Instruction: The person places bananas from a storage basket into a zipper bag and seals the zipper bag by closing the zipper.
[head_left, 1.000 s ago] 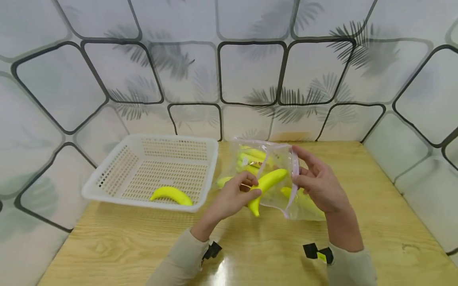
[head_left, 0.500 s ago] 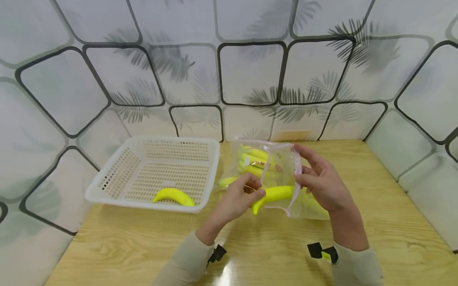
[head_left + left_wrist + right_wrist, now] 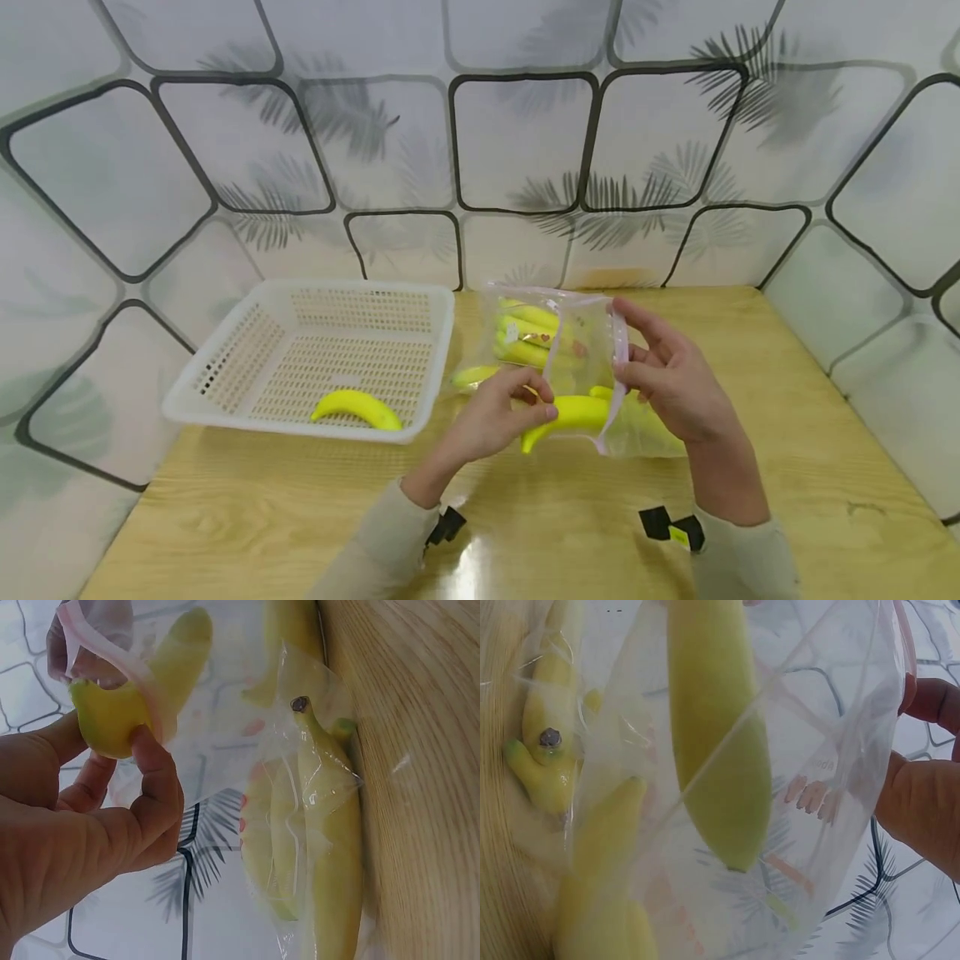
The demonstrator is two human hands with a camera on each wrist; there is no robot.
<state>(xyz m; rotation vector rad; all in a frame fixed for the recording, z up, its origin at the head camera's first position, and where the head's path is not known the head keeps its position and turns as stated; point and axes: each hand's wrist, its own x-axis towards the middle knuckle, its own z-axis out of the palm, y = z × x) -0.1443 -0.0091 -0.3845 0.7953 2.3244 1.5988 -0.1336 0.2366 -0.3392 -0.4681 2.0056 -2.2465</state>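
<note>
In the head view my left hand (image 3: 498,417) pinches a yellow banana (image 3: 573,414) near its stem end, between thumb and fingers. Most of that banana lies within the mouth of a clear zip bag (image 3: 619,354) with a pink edge. Thumb and fingers of my right hand (image 3: 675,387) grip the pink edge on the right side. From the right wrist, the banana's tapered tip (image 3: 727,817) shows through the plastic, pointing into the bag. Another banana (image 3: 600,892) lies lower inside the film.
Behind the hands, several bananas (image 3: 525,337) lie in clear plastic. A white perforated basket (image 3: 300,431) stands on the left with one banana (image 3: 358,408) in it. The wooden table (image 3: 555,533) ends at patterned walls (image 3: 517,142) at the back and sides.
The left hand has moved slightly right, and the banana has swung from slanting upward across the bag's mouth to lying level and going inside. The right hand keeps its grip on the edge.
</note>
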